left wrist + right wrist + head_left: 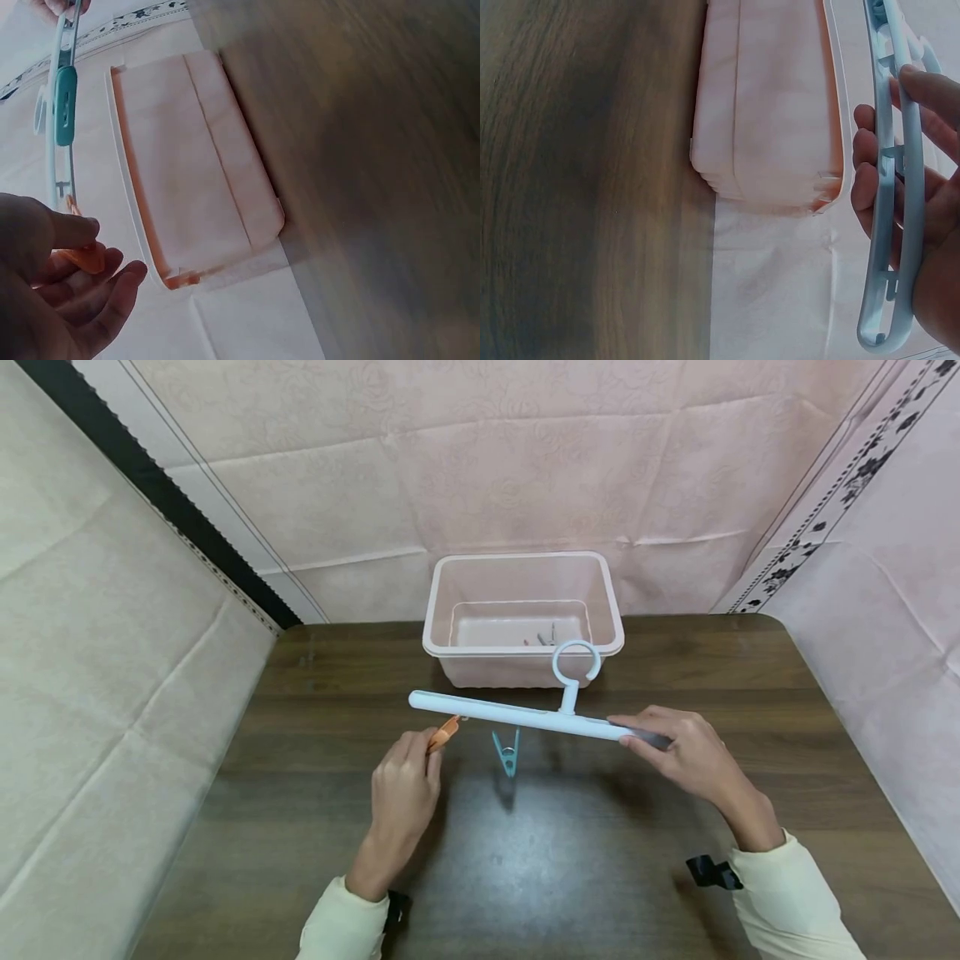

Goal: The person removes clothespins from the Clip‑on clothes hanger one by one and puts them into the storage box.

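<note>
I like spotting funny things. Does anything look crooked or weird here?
Only slightly: the hanger bar slants, held at one end by the right hand. One teal clip hangs alone; the left hand pinches an orange clip.

Glossy wood-grain table (600, 860), smooth plastic hanger (517, 714) & bin (525, 652), matt cloth backdrop (525, 468).

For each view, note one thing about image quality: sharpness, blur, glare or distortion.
Head view: sharp, with wide-angle bending of the walls and a soft sheen on the table. Left wrist view: table smeared by blur, left hand dark. Right wrist view: table soft, hanger bar clearer.
</note>
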`<state>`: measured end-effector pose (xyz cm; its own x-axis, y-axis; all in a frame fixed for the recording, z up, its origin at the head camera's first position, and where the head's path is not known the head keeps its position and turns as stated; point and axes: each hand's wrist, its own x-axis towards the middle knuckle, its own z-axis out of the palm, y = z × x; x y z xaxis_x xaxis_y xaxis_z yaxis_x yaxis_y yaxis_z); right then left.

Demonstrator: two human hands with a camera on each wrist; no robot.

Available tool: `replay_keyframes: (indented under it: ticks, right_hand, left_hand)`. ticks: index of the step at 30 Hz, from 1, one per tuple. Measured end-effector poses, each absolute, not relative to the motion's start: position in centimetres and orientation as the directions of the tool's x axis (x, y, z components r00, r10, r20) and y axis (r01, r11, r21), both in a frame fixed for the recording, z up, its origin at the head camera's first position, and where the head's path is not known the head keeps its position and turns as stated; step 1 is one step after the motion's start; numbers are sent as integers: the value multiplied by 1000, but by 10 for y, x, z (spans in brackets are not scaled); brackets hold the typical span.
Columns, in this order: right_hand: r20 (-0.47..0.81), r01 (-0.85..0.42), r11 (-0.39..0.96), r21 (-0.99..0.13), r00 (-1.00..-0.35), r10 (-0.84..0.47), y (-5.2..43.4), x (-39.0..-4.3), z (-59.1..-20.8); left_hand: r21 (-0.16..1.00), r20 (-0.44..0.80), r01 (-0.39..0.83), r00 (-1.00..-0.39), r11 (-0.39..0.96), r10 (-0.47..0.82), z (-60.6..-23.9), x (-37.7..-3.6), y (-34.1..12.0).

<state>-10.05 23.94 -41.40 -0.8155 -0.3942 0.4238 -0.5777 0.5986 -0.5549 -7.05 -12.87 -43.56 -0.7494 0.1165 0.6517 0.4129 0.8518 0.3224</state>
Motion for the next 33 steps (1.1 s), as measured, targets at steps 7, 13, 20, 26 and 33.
replay_keyframes:
  ticks: [7,13,20,26,33]
  right_hand:
    - [415,-567,614,-550,-823,-388,241,-100,-415]
    - [415,-564,617,-549,-825,-384,241,-101,-414]
    - [423,-572,617,-540,-819,-388,242,-102,-415]
    - [426,-577,618,-534,-815,-392,242,-102,-416]
    - [421,-580,604,-548,-814,-400,242,-103,-417]
  left_hand:
    - [338,632,442,-761,831,147,-429,-66,-130]
    - [336,637,462,-753,821,163,-421,-63,-127]
    - [355,651,474,-744,806,151,-414,-62,-123]
    - [394,661,494,-738,775,134,-404,-64,-120]
    - [554,571,456,-817,696,81,-390,-67,-116]
